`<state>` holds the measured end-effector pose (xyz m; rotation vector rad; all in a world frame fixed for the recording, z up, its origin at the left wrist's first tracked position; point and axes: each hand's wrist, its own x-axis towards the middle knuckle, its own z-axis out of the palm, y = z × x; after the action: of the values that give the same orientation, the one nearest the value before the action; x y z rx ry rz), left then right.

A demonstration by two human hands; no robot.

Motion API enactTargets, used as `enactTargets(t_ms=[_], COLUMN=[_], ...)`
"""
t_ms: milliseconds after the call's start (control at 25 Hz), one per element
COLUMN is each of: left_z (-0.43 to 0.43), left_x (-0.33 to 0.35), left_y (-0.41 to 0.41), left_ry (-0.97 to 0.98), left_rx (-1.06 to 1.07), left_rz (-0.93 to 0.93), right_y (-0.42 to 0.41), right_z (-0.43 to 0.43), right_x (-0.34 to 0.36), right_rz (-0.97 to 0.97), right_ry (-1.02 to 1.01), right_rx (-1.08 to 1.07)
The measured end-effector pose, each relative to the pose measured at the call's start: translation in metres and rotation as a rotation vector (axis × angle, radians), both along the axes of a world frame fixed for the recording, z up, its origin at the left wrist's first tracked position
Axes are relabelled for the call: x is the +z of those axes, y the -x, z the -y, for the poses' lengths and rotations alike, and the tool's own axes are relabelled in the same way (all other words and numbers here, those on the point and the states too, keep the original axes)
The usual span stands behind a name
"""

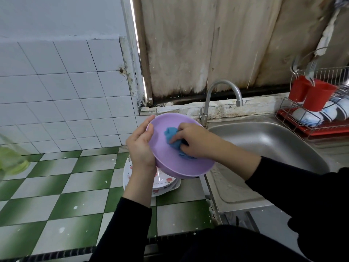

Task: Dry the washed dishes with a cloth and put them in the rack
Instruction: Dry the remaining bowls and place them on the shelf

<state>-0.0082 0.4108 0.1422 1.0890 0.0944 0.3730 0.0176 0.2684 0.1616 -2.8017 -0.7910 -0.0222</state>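
Observation:
A lilac plastic bowl (pixel 168 163) is held tilted above the counter, just left of the sink. My left hand (pixel 140 146) grips its left rim, thumb inside the bowl. My right hand (pixel 192 140) holds a crumpled blue cloth (pixel 172 138) and presses it against the bowl's inner surface. A stack of white plates with red flower prints (pixel 162 183) lies on the counter under the bowl, partly hidden by it. The wire dish rack (pixel 309 129) with a red tray stands at the far right and holds several white and blue bowls.
A steel sink (pixel 273 146) with a curved tap (pixel 222 91) lies right of the bowl. Two red cups (pixel 317 97) with cutlery hang on the rack. The counter (pixel 56 195) has green and white tiles. A green-tinted plastic object (pixel 11 161) sits at the left edge.

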Motion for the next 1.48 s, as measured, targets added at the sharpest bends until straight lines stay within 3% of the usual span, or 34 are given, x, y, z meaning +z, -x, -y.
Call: enactTargets(t_ms=[80, 160, 280, 360, 440, 480, 560, 640, 720, 800, 920, 1000, 1040, 1160, 1240, 1320, 1400, 1480], left_z=[0.006, 0.006, -0.004, -0.005, 0.002, 0.006, 0.004, -0.006, -0.012, -0.007, 0.004, 0.002, -0.004, -0.025, -0.029, -0.027, -0.021, -0.014], left_x=[-0.001, -0.001, 0.000, 0.000, 0.000, -0.001, -0.003, -0.007, -0.012, -0.015, -0.015, -0.012, -0.012, -0.014, -0.017, -0.020, -0.021, -0.021], left_y=[0.001, 0.003, 0.001, 0.000, -0.001, -0.002, -0.005, -0.007, -0.007, -0.006, -0.009, -0.014, -0.018, -0.028, -0.028, -0.025, -0.024, -0.024], left_ry=[-0.031, -0.084, -0.058, -0.042, -0.040, -0.034, -0.061, -0.051, -0.018, -0.049, -0.068, -0.058, -0.049, 0.013, 0.015, 0.055, 0.113, 0.127], left_rx=[-0.038, 0.008, 0.053, 0.032, -0.016, -0.039, -0.009, 0.051, 0.043, -0.005, -0.044, 0.000, 0.036, 0.083, 0.098, 0.071, -0.007, -0.092], left_rz=[-0.003, 0.000, 0.037, 0.070, 0.094, 0.097, 0.068, 0.014, -0.005, 0.013, 0.041, 0.009, -0.017, -0.052, -0.049, -0.037, -0.016, -0.006], right_y=[0.007, 0.022, 0.019, 0.002, -0.006, -0.003, 0.009, 0.015, 0.002, -0.013, -0.019, -0.009, -0.002, 0.006, -0.002, -0.012, -0.021, -0.021], right_z=[-0.014, -0.021, -0.006, 0.002, -0.006, -0.014, -0.023, -0.017, -0.003, 0.003, -0.018, -0.030, -0.030, -0.013, -0.001, 0.002, 0.001, -0.006], right_x=[-0.005, -0.002, 0.004, -0.001, -0.011, -0.016, -0.019, -0.016, -0.016, -0.020, -0.026, -0.028, -0.025, -0.010, -0.003, -0.001, -0.006, -0.012], right_rz=[-0.013, -0.156, -0.313, -0.122, 0.134, 0.165, 0.000, -0.237, -0.304, -0.169, 0.112, 0.009, -0.100, -0.351, -0.271, -0.073, 0.156, 0.247], right_ry=[-0.210, -0.255, -0.015, 0.044, -0.235, -0.401, -0.542, -0.376, -0.037, 0.055, -0.302, -0.558, -0.593, -0.305, 0.015, 0.207, 0.085, -0.342], right_rx=[0.017, 0.093, 0.145, -0.003, -0.054, -0.031, 0.056, 0.154, 0.167, 0.026, -0.060, -0.034, -0.001, 0.142, 0.161, 0.072, -0.069, -0.162])
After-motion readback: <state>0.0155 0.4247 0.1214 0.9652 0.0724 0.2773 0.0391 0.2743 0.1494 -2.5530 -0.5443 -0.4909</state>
